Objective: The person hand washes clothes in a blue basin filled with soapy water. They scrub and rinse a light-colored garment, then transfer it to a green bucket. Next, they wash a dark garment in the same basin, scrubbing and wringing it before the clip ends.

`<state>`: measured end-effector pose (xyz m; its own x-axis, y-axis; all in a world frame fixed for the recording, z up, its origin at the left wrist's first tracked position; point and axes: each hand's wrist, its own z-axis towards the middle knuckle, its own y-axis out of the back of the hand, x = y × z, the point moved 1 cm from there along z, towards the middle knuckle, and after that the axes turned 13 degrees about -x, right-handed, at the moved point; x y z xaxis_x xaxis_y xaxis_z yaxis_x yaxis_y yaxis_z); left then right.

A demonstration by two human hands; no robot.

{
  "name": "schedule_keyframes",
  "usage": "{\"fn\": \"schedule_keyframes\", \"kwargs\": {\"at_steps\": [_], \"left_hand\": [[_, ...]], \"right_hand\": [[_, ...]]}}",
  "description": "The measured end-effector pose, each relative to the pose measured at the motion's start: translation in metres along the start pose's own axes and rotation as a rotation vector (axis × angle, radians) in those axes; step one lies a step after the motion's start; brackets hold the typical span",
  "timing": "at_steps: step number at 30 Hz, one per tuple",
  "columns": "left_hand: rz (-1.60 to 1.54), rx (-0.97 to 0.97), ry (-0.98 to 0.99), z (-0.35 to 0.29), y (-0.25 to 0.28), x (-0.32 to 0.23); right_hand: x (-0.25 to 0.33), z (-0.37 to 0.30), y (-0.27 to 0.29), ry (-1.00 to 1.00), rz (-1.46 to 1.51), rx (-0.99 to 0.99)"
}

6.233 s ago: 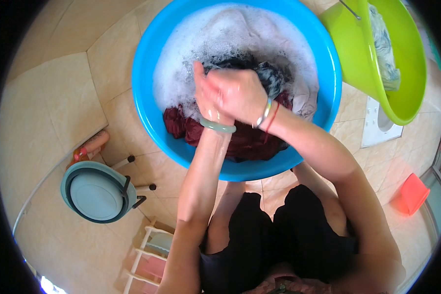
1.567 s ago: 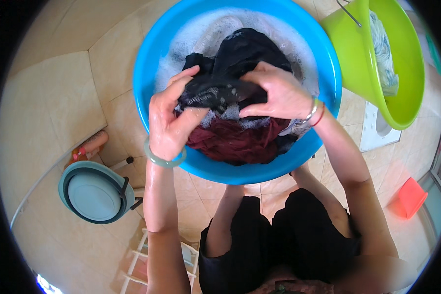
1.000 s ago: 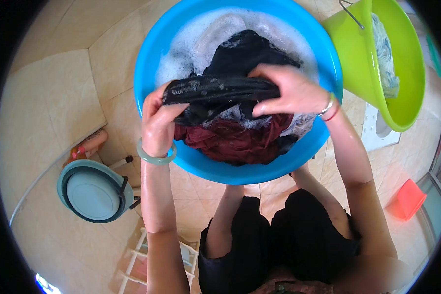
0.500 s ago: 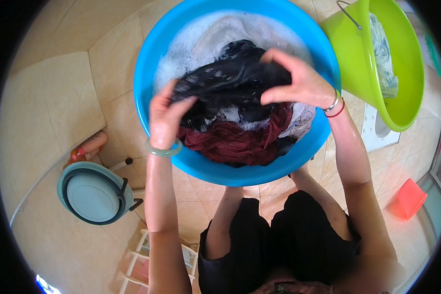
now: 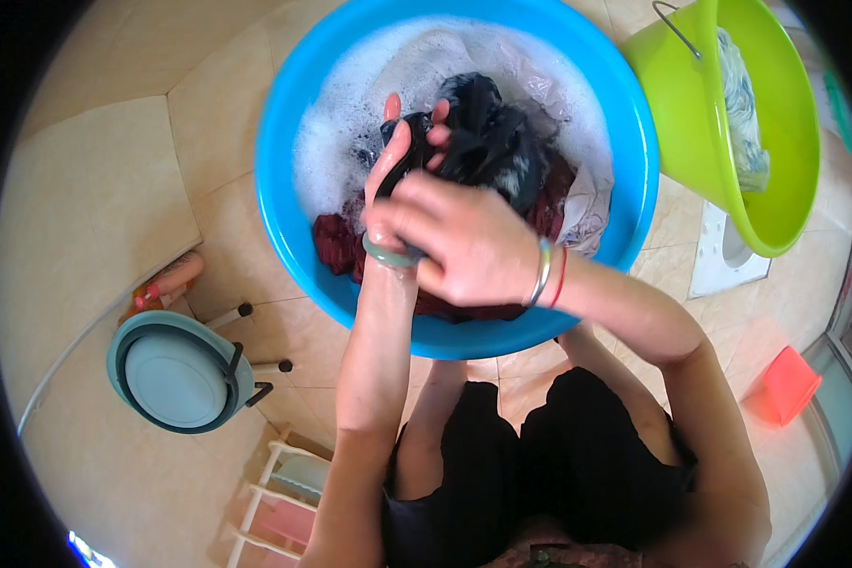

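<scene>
A wide blue basin [image 5: 269, 170] holds sudsy water and wet clothes. My left hand [image 5: 385, 170] is over its middle with the fingers upward, and a black garment [image 5: 497, 142] runs through it. Crossing over the left wrist, my right hand [image 5: 478, 246] is closed on a fold of the same black cloth. Its knuckles hide the left palm and part of the fold. Maroon cloth [image 5: 332, 244] lies beneath, and a pale garment [image 5: 589, 213] rests along the basin's right side. White foam [image 5: 336, 142] floats at the left and back.
A lime-green bucket [image 5: 672, 114] with a patterned cloth [image 5: 743, 114] inside tilts beside the basin at right. Near it is a white floor fixture [image 5: 719, 265]. A coral container [image 5: 786, 383] stands lower right; a grey-green folding basin [image 5: 175, 379] and white rack [image 5: 256, 492] are at left.
My right hand has swung left and down across my left wrist, and my left hand has moved right. The black garment is bunched up, no longer spread between the hands.
</scene>
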<state>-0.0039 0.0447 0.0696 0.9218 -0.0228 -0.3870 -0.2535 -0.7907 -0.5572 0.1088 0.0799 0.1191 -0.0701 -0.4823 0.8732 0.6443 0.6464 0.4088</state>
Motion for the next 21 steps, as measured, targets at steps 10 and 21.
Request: {"fn": "schedule_keyframes", "kwargs": {"at_steps": [10, 21], "left_hand": [[-0.212, 0.072, -0.097, -0.008, 0.02, 0.007], [-0.011, -0.104, -0.161, -0.007, 0.017, 0.018]], "right_hand": [[-0.001, 0.015, -0.022, 0.299, -0.078, -0.442], [-0.013, 0.0, -0.024, 0.063, -0.226, -0.306]]}}
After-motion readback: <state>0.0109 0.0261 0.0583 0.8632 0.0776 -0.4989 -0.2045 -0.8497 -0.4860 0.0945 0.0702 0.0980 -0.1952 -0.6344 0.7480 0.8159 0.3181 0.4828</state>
